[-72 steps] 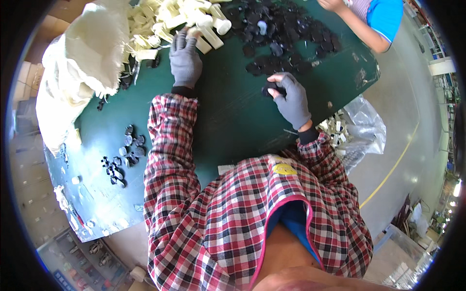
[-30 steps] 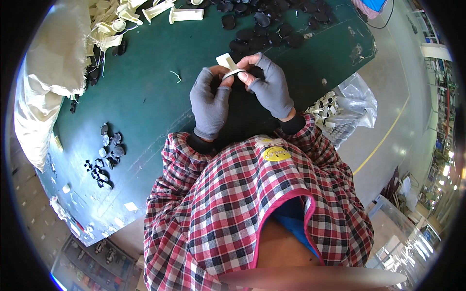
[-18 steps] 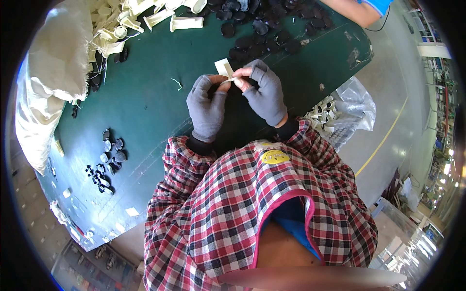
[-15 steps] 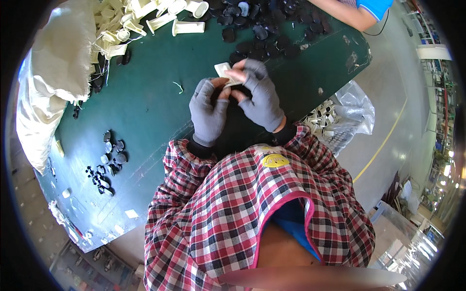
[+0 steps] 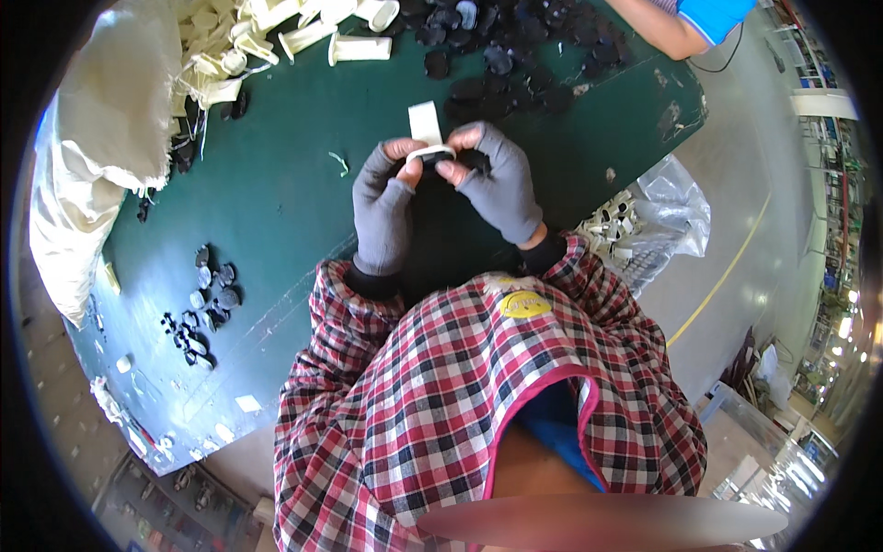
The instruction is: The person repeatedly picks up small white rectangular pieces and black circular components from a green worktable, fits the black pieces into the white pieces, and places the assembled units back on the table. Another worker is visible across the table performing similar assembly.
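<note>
Between my two hands is a cream plastic piece (image 5: pixel 424 122) with a flat stem pointing away from me and an oval flange at its near end. A black oval cap (image 5: pixel 436 158) sits at that flange, under my thumbs. My left hand (image 5: pixel 384 198), in a grey fingerless glove, pinches the flange from the left. On the other side my right hand (image 5: pixel 498 175), gloved the same way, grips it with thumb and fingers. Whether the cap is fully seated in the flange I cannot tell.
Cream plastic pieces (image 5: pixel 361 49) lie heaped at the far left of the green table (image 5: pixel 285 184), beside a white woven sack (image 5: pixel 115 120). Black caps (image 5: pixel 497 63) are piled at the far middle. A clear plastic bag (image 5: pixel 671 207) of pieces is at the right. Another person's arm (image 5: pixel 664 29) reaches in.
The cream piece has turned so its stem points away and its flange faces me. My fingers have shifted to both sides of the flange, and the black cap now shows there.
</note>
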### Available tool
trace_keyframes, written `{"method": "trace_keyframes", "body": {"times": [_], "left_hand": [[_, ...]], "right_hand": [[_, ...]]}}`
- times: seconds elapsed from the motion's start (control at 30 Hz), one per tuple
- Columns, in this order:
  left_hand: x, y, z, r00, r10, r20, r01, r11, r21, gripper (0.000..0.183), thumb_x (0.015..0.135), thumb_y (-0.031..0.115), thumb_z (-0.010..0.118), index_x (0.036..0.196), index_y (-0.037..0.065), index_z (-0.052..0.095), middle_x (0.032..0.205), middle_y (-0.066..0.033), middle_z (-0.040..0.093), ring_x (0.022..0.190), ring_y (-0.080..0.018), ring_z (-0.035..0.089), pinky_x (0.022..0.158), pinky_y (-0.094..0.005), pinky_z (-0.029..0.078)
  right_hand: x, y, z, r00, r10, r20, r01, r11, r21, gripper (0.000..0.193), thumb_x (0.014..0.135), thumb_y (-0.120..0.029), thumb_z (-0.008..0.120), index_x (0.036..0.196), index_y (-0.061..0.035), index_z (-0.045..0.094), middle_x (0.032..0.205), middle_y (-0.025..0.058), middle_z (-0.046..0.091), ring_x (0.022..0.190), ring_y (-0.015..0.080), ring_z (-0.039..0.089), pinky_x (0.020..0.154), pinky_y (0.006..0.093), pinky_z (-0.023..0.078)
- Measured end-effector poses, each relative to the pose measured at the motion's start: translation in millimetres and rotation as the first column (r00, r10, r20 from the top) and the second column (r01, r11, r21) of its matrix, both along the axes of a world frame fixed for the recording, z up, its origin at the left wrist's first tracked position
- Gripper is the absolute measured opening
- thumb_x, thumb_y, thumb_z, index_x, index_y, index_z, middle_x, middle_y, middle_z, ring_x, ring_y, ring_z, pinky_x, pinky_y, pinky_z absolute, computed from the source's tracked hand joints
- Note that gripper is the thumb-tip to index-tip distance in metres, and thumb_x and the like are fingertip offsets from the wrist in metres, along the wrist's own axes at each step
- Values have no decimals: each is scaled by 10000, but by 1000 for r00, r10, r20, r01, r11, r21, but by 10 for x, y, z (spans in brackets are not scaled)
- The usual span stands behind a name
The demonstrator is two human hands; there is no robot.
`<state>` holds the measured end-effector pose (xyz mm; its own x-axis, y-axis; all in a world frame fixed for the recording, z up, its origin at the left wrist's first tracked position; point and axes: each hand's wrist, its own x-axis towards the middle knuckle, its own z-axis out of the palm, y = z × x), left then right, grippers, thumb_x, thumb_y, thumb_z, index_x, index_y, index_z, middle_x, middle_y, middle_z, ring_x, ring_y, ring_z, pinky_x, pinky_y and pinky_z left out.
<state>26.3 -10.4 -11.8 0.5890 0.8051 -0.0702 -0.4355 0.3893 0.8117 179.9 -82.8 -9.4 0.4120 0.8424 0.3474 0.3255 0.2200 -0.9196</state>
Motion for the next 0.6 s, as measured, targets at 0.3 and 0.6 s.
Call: {"method": "trace_keyframes", "body": {"times": [0.3, 0.6], "left_hand": [[-6, 9, 45, 997, -19, -69, 20, 1000, 18, 142, 953, 5, 621, 1090, 7, 659, 1062, -7, 641, 993, -97, 578, 909, -245, 446], [92, -102, 190, 902, 121, -414, 46, 927, 372, 92, 979, 77, 661, 1016, 1, 623, 948, -34, 633, 869, -106, 571, 801, -257, 482]], "right_hand": [[-38, -61, 95, 952, 72, -297, -90, 995, -47, 242, 879, -11, 752, 1073, -21, 608, 976, 42, 618, 846, 99, 654, 736, 242, 552], [-35, -118, 102, 992, 23, -125, -32, 997, -73, 82, 942, -71, 644, 999, -33, 600, 932, 106, 598, 822, 231, 610, 762, 356, 498]]}}
